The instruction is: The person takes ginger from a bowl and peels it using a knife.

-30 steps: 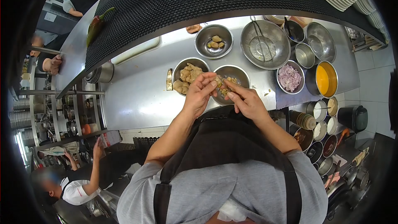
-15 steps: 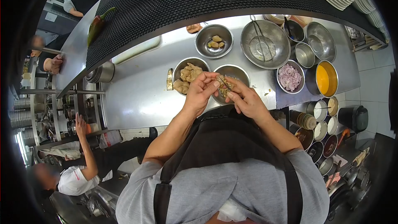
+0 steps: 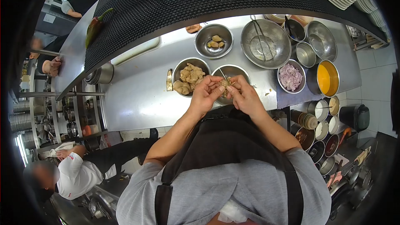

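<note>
My left hand (image 3: 206, 93) is closed around a small knob of ginger (image 3: 224, 84), mostly covered by fingers. Close against it, my right hand (image 3: 246, 96) grips a small knife (image 3: 223, 75), its thin blade pointing up and away at the ginger. Both hands are over the near side of a steel bowl (image 3: 246, 71), where some scraps show beneath the fingers. To the left, another steel bowl (image 3: 176, 67) holds unpeeled-looking ginger (image 3: 192, 75). Farther back, several smooth yellowish ginger pieces (image 3: 216, 41) lie in a third bowl (image 3: 200, 41).
At right stand a large colander (image 3: 248, 43), a bowl of sliced onion (image 3: 290, 77) and a pot of orange liquid (image 3: 328, 79). A narrow brown object (image 3: 169, 80) lies left of the ginger bowl. Overhead runs a black-matted shelf (image 3: 166, 12). A co-worker (image 3: 79, 173) stands at left.
My hands have come closer together and turned, so the knife blade now points upward. The co-worker at left has lowered a raised arm towards a cloth.
</note>
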### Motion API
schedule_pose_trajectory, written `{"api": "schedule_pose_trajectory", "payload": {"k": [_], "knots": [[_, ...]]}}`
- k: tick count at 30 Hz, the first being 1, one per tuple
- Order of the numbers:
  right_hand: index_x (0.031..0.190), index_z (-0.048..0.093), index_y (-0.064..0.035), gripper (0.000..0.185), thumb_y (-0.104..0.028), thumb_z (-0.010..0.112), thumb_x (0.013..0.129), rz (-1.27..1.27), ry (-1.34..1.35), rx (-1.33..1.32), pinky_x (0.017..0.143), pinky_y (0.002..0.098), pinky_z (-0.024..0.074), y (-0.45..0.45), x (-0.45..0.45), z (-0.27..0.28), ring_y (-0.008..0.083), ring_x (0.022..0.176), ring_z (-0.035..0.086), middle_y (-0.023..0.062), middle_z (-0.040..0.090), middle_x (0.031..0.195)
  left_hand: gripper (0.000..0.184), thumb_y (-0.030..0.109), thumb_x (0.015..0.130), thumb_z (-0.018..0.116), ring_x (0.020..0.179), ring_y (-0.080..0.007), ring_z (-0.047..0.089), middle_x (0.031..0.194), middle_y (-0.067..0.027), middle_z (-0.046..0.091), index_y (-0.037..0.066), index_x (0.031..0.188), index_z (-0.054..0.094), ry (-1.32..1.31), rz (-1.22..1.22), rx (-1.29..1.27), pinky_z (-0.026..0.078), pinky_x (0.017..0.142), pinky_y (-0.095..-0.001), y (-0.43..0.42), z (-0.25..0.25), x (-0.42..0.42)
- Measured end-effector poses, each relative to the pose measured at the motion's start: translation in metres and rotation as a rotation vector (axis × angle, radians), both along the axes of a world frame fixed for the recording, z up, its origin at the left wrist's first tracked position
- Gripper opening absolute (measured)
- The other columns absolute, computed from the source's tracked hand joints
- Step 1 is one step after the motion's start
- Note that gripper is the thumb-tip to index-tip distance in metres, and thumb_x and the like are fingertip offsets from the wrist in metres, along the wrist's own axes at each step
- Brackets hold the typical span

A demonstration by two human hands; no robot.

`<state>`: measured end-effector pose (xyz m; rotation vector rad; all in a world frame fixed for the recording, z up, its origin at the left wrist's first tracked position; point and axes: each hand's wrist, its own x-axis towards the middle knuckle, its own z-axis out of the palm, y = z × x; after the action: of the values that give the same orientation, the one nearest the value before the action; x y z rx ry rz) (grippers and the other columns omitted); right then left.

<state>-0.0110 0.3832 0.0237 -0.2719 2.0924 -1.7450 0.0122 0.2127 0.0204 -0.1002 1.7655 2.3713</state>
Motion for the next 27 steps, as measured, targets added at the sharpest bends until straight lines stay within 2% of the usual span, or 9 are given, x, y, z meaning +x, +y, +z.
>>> {"api": "schedule_pose_trajectory", "payload": {"k": [2, 5, 9, 11, 14, 18, 20, 24, 27], "knots": [[0.111, 0.046, -0.0011, 0.024, -0.018, 0.052, 0.095, 0.086, -0.257, -0.181, 0.052, 0.0270, 0.0468, 0.008, -0.004, 0.004, 0.0142, 0.053, 0.059, 0.0100, 0.065, 0.081, 0.023, 0.004, 0.091, 0.057, 0.085, -0.0096, 0.057, 0.099, -0.0066, 0.062, -0.001, 0.114, 0.053, -0.003, -0.004, 0.003, 0.046, 0.073, -0.0223, -0.002, 0.001, 0.002], [0.117, 0.048, -0.0010, 0.028, -0.020, 0.051, 0.096, 0.014, -0.224, -0.265, 0.045, 0.0237, 0.0427, 0.010, 0.000, 0.006, 0.0095, 0.044, 0.052, 0.0075, 0.064, 0.079, 0.026, 0.005, 0.092, 0.056, 0.086, -0.0096, 0.055, 0.102, -0.0064, 0.061, 0.000, 0.117, 0.053, -0.043, -0.021, 0.141, 0.046, 0.073, -0.0228, -0.006, -0.003, -0.001], [0.128, 0.048, -0.0032, 0.038, -0.022, 0.052, 0.095, 0.039, -0.060, -0.129, 0.046, 0.0256, 0.0443, 0.010, 0.004, 0.007, 0.0112, 0.044, 0.052, 0.0081, 0.065, 0.078, 0.026, 0.007, 0.092, 0.056, 0.085, -0.0093, 0.054, 0.104, -0.0064, 0.060, 0.000, 0.117, 0.054, -0.106, 0.021, 0.216, 0.045, 0.071, -0.0230, -0.010, -0.002, -0.002], [0.135, 0.046, -0.0086, 0.045, -0.023, 0.054, 0.093, 0.118, 0.012, -0.043, 0.048, 0.0270, 0.0454, 0.011, 0.007, 0.009, 0.0122, 0.044, 0.053, 0.0083, 0.066, 0.077, 0.026, 0.007, 0.092, 0.057, 0.084, -0.0092, 0.054, 0.105, -0.0065, 0.059, 0.000, 0.116, 0.054, -0.119, 0.026, 0.216, 0.045, 0.070, -0.0229, -0.011, -0.001, -0.004], [0.136, 0.046, -0.0115, 0.046, -0.024, 0.055, 0.092, 0.113, 0.002, -0.008, 0.049, 0.0282, 0.0462, 0.010, 0.008, 0.008, 0.0127, 0.045, 0.053, 0.0087, 0.067, 0.076, 0.023, 0.006, 0.091, 0.057, 0.091, -0.0120, 0.056, 0.105, -0.0062, 0.060, 0.001, 0.114, 0.055, -0.097, 0.037, 0.190, 0.045, 0.071, -0.0256, -0.012, -0.006, -0.005], [0.136, 0.046, -0.0112, 0.046, -0.024, 0.054, 0.093, 0.110, -0.002, -0.043, 0.048, 0.0278, 0.0457, 0.010, 0.008, 0.006, 0.0127, 0.044, 0.052, 0.0083, 0.066, 0.076, 0.021, 0.004, 0.090, 0.060, 0.087, -0.0110, 0.057, 0.100, -0.0060, 0.063, 0.001, 0.110, 0.055, -0.048, 0.050, 0.082, 0.046, 0.070, -0.0249, -0.011, -0.002, -0.005], [0.131, 0.048, -0.0091, 0.041, -0.022, 0.054, 0.093, 0.097, -0.046, -0.092, 0.046, 0.0277, 0.0437, 0.010, 0.009, 0.005, 0.0121, 0.043, 0.051, 0.0078, 0.065, 0.073, 0.022, 0.003, 0.089, 0.061, 0.085, -0.0107, 0.058, 0.099, -0.0063, 0.063, 0.001, 0.110, 0.054, -0.041, 0.064, 0.043, 0.046, 0.070, -0.0248, -0.010, 0.000, -0.004], [0.124, 0.048, -0.0062, 0.034, -0.020, 0.053, 0.094, 0.039, -0.002, -0.086, 0.043, 0.0264, 0.0403, 0.005, 0.004, -0.001, 0.0108, 0.042, 0.049, 0.0074, 0.063, 0.072, 0.025, 0.000, 0.089, 0.060, 0.093, -0.0111, 0.060, 0.102, -0.0093, 0.063, -0.003, 0.112, 0.052, 0.034, 0.022, -0.034, 0.048, 0.077, -0.0230, -0.002, -0.003, 0.000], [0.120, 0.047, -0.0045, 0.029, -0.018, 0.052, 0.094, 0.053, -0.097, -0.157, 0.042, 0.0245, 0.0383, 0.009, 0.002, -0.002, 0.0093, 0.043, 0.049, 0.0074, 0.063, 0.075, 0.025, 0.000, 0.089, 0.060, 0.095, -0.0122, 0.060, 0.103, -0.0093, 0.062, -0.003, 0.113, 0.052, 0.063, -0.028, -0.017, 0.049, 0.080, -0.0233, 0.000, 0.001, 0.003]]}}
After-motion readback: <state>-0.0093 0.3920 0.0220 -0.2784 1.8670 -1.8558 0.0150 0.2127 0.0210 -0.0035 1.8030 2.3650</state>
